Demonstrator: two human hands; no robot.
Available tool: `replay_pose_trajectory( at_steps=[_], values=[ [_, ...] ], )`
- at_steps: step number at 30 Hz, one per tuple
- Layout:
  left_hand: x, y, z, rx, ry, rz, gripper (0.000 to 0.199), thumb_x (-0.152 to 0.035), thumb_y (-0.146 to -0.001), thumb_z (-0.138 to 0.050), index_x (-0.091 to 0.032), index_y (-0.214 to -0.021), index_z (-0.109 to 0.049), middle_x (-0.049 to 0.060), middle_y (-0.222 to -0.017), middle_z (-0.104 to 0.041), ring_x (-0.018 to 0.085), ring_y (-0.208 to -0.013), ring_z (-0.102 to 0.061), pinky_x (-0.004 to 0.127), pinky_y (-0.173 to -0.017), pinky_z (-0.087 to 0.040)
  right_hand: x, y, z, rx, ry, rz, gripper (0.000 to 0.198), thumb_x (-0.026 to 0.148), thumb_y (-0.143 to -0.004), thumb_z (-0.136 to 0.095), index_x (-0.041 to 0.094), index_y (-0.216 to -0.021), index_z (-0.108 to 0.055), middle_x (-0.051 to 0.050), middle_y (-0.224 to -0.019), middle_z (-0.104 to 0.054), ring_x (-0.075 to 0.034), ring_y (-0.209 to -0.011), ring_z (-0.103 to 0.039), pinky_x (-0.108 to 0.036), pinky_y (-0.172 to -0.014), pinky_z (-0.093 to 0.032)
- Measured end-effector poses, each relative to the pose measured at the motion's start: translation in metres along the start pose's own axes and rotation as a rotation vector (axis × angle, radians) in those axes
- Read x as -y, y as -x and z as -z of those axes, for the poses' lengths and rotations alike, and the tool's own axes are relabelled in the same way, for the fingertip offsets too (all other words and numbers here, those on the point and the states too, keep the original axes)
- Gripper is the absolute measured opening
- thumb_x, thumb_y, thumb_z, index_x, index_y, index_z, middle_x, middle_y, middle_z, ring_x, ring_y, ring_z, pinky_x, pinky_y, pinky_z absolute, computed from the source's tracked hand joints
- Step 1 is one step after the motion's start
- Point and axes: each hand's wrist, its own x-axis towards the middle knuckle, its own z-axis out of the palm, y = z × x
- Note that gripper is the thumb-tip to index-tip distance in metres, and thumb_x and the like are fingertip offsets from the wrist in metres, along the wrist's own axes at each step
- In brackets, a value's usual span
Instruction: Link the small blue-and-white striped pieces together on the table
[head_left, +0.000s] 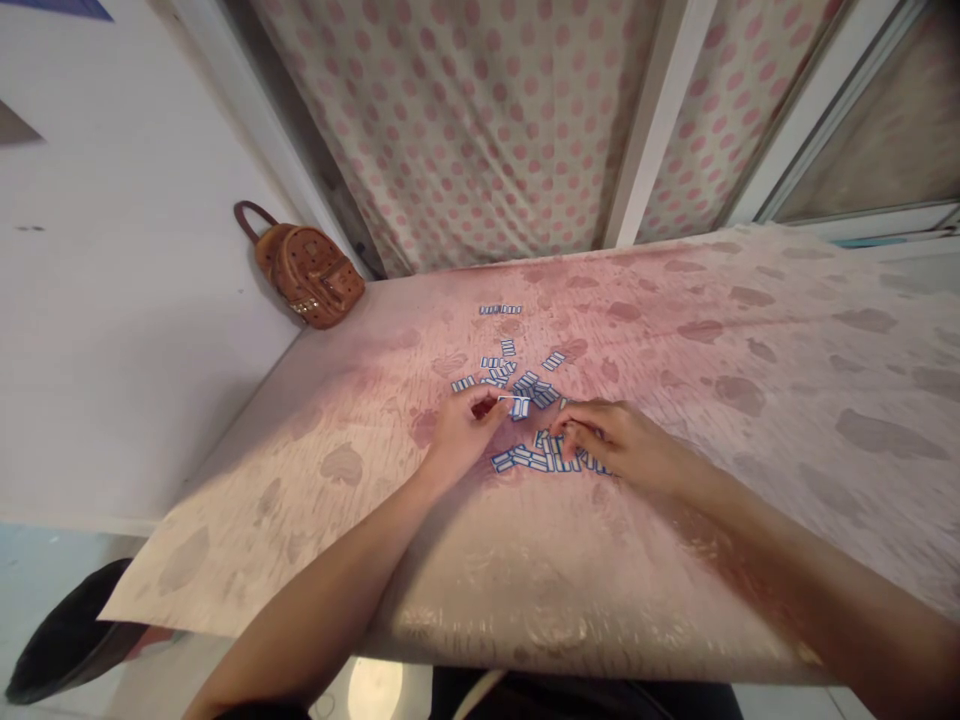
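My left hand (466, 425) pinches a small blue-edged white card (519, 407) between thumb and forefinger, just above the table. Close by on the right, my right hand (619, 440) has its fingers curled together over a heap of similar small cards (529, 458); whatever its fingertips hold, if anything, I cannot make out. A second loose cluster of blue-and-white cards (534, 385) lies just beyond both hands. Farther back, a short row of cards (500, 310) is laid out side by side. What is printed on the cards is too small to read.
A patterned pinkish tablecloth (337, 540) covers the table. A brown backpack (311, 275) leans on the wall at the table's back left corner. Behind the table hangs a polka-dot curtain (480, 130). A dark object (71, 625) stands on the floor at lower left.
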Motion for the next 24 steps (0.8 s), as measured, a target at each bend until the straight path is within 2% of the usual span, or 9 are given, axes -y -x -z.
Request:
replay_pose_trajectory(
  at_steps=[4, 7, 10, 15, 19, 24],
  values=[
    [-0.001, 0.0, 0.0, -0.009, -0.018, 0.016, 0.018, -0.03, -0.088, -0.065, -0.015, -0.085, -0.074, 0.003, -0.08, -0.073, 0.016, -0.072, -0.064, 0.024, -0.066, -0.045, -0.005, 0.002, 0.006, -0.054, 0.115, 0.001, 0.028, 0.016, -0.095, -0.043, 0.022, -0.094, -0.071, 0.002, -0.066, -0.068, -0.015, -0.059, -0.063, -0.027, -0.061, -0.045],
    [-0.001, 0.0, 0.0, -0.002, -0.005, 0.013, 0.017, -0.029, -0.088, -0.065, -0.015, -0.083, -0.073, 0.003, -0.079, -0.072, 0.016, -0.071, -0.064, 0.024, -0.065, -0.045, -0.002, 0.002, 0.007, -0.081, 0.069, 0.005, 0.028, 0.017, -0.096, -0.043, 0.021, -0.098, -0.071, 0.0, -0.078, -0.072, -0.016, -0.069, -0.067, -0.027, -0.065, -0.048],
    [-0.001, 0.0, -0.001, 0.002, 0.005, 0.014, 0.017, -0.029, -0.088, -0.065, -0.015, -0.084, -0.073, 0.003, -0.08, -0.073, 0.016, -0.071, -0.064, 0.025, -0.066, -0.045, 0.004, 0.001, 0.005, -0.039, 0.034, 0.047, 0.027, 0.02, -0.099, -0.043, 0.021, -0.102, -0.07, -0.003, -0.094, -0.075, -0.018, -0.085, -0.07, -0.028, -0.074, -0.051],
    [-0.001, 0.0, -0.001, 0.001, 0.007, 0.019, 0.016, -0.03, -0.088, -0.066, -0.016, -0.083, -0.073, 0.004, -0.08, -0.072, 0.017, -0.073, -0.064, 0.025, -0.068, -0.045, 0.005, 0.001, 0.005, 0.04, 0.029, 0.059, 0.026, 0.02, -0.1, -0.042, 0.021, -0.094, -0.068, -0.001, -0.083, -0.074, -0.016, -0.076, -0.069, -0.027, -0.069, -0.048],
    [-0.001, 0.0, -0.001, 0.001, 0.007, 0.023, 0.016, -0.029, -0.088, -0.066, -0.016, -0.083, -0.073, 0.004, -0.08, -0.073, 0.017, -0.073, -0.064, 0.025, -0.068, -0.045, 0.002, 0.002, 0.007, 0.03, 0.072, 0.073, 0.027, 0.02, -0.1, -0.043, 0.022, -0.095, -0.07, 0.001, -0.074, -0.072, -0.015, -0.067, -0.067, -0.027, -0.065, -0.045],
    [0.003, -0.001, -0.001, -0.002, -0.002, 0.013, 0.016, -0.029, -0.088, -0.067, -0.016, -0.084, -0.074, 0.004, -0.082, -0.073, 0.017, -0.073, -0.065, 0.025, -0.067, -0.046, 0.001, 0.001, 0.006, -0.015, 0.119, 0.123, 0.025, 0.02, -0.101, -0.043, 0.02, -0.1, -0.068, -0.002, -0.086, -0.073, -0.017, -0.078, -0.067, -0.028, -0.07, -0.046]
  ],
)
